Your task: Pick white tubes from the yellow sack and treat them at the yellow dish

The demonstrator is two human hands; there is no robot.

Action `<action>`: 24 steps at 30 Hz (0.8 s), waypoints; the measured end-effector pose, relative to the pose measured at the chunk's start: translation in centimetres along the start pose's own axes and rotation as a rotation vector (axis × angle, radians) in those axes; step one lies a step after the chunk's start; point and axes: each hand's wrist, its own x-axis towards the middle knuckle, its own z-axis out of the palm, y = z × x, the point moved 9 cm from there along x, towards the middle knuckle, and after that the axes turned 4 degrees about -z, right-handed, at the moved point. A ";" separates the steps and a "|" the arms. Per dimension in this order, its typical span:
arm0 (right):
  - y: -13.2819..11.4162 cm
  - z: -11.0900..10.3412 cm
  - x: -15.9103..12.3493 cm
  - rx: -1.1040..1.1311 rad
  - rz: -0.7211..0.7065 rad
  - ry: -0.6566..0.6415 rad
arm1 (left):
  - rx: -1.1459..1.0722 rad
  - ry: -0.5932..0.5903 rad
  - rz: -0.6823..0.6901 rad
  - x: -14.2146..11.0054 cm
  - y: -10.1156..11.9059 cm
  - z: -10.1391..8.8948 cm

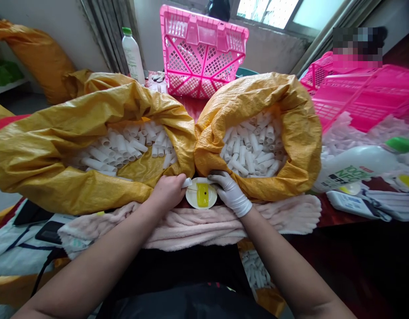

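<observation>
My bare left hand (169, 190) is closed round a short white tube (187, 182), holding it at the left edge of a small white dish (192, 200) with a yellow pad in it. My right hand (229, 191), in a white glove, rests curled on the dish's right edge, its fingers pressed on something white I cannot make out. Both hands lie between two open yellow sacks. The left sack (41, 155) and the right sack (300, 133) are each full of white tubes (254, 146).
A pink fleece cloth (197, 223) covers the table edge under my wrists. Pink plastic crates stand behind (204, 57) and at the right (364, 95). A white bottle (133, 55) stands at the back; another bottle (353, 166) lies at the right beside loose tubes.
</observation>
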 end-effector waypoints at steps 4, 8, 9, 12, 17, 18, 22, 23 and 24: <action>1.2 -0.2 -0.5 -0.010 0.125 0.021 | -0.023 -0.007 -0.002 0.0 -0.1 0.1; 1.2 -0.2 -0.5 0.006 0.091 0.055 | -0.043 -0.013 0.002 0.0 0.0 0.0; 1.1 -0.2 -0.6 0.019 0.065 0.059 | -0.046 -0.014 0.000 0.0 -0.1 0.1; 1.7 0.1 -0.8 0.048 0.087 0.052 | -0.056 -0.011 0.001 0.0 -0.2 0.2; 2.0 0.1 -0.6 0.021 0.141 0.073 | -0.079 -0.010 0.017 0.0 -0.2 0.3; 1.4 -0.1 -0.3 0.011 0.098 0.087 | -0.086 -0.005 0.021 -0.1 -0.1 0.2; -1.9 -2.0 0.1 0.078 -0.114 0.218 | -0.122 0.084 0.023 -0.5 0.1 -1.1; -2.4 -2.5 0.0 0.147 -0.133 0.264 | -0.142 0.111 0.027 -0.6 0.1 -1.4; -2.6 -3.0 -0.1 0.227 -0.133 0.299 | -0.172 0.133 0.035 -0.7 0.2 -1.7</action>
